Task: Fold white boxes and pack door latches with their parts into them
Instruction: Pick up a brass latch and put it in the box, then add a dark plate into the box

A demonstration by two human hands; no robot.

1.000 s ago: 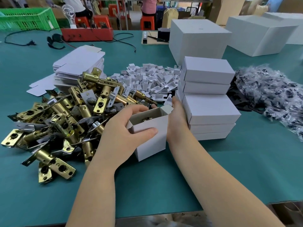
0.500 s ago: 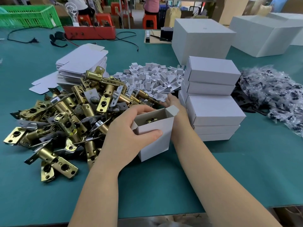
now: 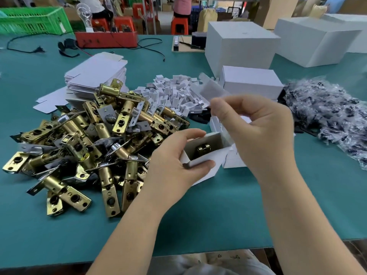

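Observation:
My left hand [image 3: 174, 165] grips a small open white box [image 3: 206, 157] standing on the green table, thumb on its near wall. A brass latch [image 3: 202, 149] shows inside the box. My right hand [image 3: 258, 132] is raised above the box and pinches a blurred white cardboard piece [image 3: 212, 90] between thumb and fingers. A heap of brass door latches [image 3: 89, 139] lies to the left. Small white folded inserts [image 3: 174, 92] are piled behind the box.
Closed white boxes [image 3: 252, 80] are stacked right of my hands. Flat box blanks [image 3: 97, 74] lie at the back left, bagged parts [image 3: 333, 114] at the right. Large white cartons [image 3: 240, 48], a red tray [image 3: 107, 39] and a green crate [image 3: 31, 22] stand at the back.
My right hand has left the box's far side, lifted, and now holds a white cardboard piece above the box. The left hand keeps its grip on the box.

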